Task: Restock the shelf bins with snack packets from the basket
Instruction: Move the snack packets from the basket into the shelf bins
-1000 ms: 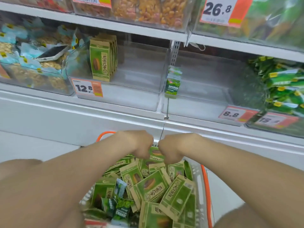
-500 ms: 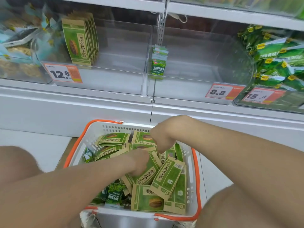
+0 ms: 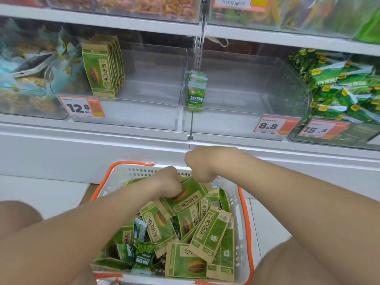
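Observation:
A white basket with an orange rim [image 3: 240, 223] stands on the floor below me, full of green-and-kraft seed packets [image 3: 209, 229] and a few small dark green pea packets [image 3: 141, 256]. My left hand [image 3: 167, 183] grips one seed packet [image 3: 186, 199] at the basket's far end and tilts it up. My right hand [image 3: 205, 164] hovers just above, fingers curled at that packet's upper edge; its fingertips are hidden. Above, the clear 12.8 bin [image 3: 148, 112] holds an upright row of the same seed packets [image 3: 100, 73]. The 8.8 bin [image 3: 236, 120] holds a small stack of pea packets [image 3: 195, 93].
A bin of pale blue packets [image 3: 24, 79] sits at the far left and a full bin of green packets [image 3: 339, 89] at the right. More filled bins line the shelf above [image 3: 156, 7]. The white shelf base [image 3: 82, 153] rises right behind the basket.
My left hand has moved from the basket's middle to its far end and raised a seed packet. My right hand has lifted slightly to meet it. The view has tilted up a little.

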A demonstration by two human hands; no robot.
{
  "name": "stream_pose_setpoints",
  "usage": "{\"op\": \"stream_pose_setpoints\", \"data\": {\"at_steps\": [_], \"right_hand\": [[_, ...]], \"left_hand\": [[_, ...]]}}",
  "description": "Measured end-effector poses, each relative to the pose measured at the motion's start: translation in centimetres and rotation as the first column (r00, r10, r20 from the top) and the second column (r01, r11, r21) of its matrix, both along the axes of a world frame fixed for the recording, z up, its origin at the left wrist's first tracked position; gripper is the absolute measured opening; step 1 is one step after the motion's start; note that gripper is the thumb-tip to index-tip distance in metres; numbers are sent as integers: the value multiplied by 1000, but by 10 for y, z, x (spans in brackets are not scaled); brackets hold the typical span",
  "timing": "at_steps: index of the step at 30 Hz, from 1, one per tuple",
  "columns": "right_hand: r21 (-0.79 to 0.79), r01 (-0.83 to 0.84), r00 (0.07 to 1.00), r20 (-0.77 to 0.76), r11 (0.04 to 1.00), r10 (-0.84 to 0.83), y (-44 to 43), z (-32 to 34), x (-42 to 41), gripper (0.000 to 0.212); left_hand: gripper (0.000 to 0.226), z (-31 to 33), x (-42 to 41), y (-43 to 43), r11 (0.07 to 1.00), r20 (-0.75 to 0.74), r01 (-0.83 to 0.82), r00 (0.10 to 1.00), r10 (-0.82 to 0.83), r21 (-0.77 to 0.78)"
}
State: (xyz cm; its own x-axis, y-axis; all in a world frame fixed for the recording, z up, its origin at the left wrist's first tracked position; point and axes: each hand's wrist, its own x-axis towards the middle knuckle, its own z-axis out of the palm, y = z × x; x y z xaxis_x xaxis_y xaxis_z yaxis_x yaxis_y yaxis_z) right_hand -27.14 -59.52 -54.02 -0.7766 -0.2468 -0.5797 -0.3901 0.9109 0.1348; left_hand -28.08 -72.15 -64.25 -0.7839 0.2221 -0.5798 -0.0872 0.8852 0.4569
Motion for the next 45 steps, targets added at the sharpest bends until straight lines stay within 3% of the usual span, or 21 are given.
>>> {"op": "stream_pose_setpoints", "data": {"at_steps": [2, 4, 7, 11, 15, 17, 20, 23, 27, 30, 32, 37, 42, 45], "right_hand": [[-92, 71, 990, -112, 993, -81, 4, 9, -2, 10], [-194, 155, 956, -218, 969, -197, 9, 13, -5, 24], [-328, 257, 893, -281, 909, -353, 15, 18, -12, 17], [-583, 332, 820, -210, 741, -533, 21, 23, -20, 34], [-717, 354, 819, -73, 601, -570, 19, 22, -23, 38], [-737, 316, 832, -87, 598, -548, 17, 19, -25, 37], [-685, 176, 825, -290, 707, -486, 13, 19, -28, 39], [-711, 69, 801, -379, 700, -464, 7, 17, -32, 40], [-862, 24, 749, -319, 506, -580, -1, 13, -34, 38], [-962, 152, 813, -9, 227, -582, -11, 13, -28, 34], [-978, 168, 831, 72, 126, -551, -19, 12, -26, 29], [-991, 20, 796, -62, 129, -602, -43, 14, -43, 23], [-991, -13, 861, -79, 133, -503, -72, 15, -67, 27], [-995, -18, 877, -61, 96, -477, -95, 19, -88, 21]], "left_hand": [[4, 13, -5, -3, 972, 53, -182, 983, 176, 150], [10, 21, -7, -5, 908, 149, -325, 944, 295, 264], [20, 33, -6, -7, 760, 313, -501, 862, 399, 414], [27, 46, -2, -12, 488, 441, -673, 737, 513, 557], [27, 58, 2, -14, 381, 435, -719, 670, 601, 581], [30, 65, 5, -13, 358, 451, -716, 671, 588, 599], [40, 75, 4, -12, 324, 468, -682, 704, 534, 656], [39, 82, -3, -14, 280, 441, -655, 708, 551, 702], [41, 92, -15, -23, 240, 368, -642, 662, 653, 728], [42, 103, -26, -32, 214, 351, -632, 644, 679, 745], [40, 111, -32, -40, 221, 345, -644, 631, 695, 732], [38, 131, -49, -65, 233, 332, -626, 650, 684, 745], [33, 145, -67, -93, 152, 298, -579, 607, 737, 801], [31, 152, -79, -114, 198, 194, -532, 592, 783, 823]]}}
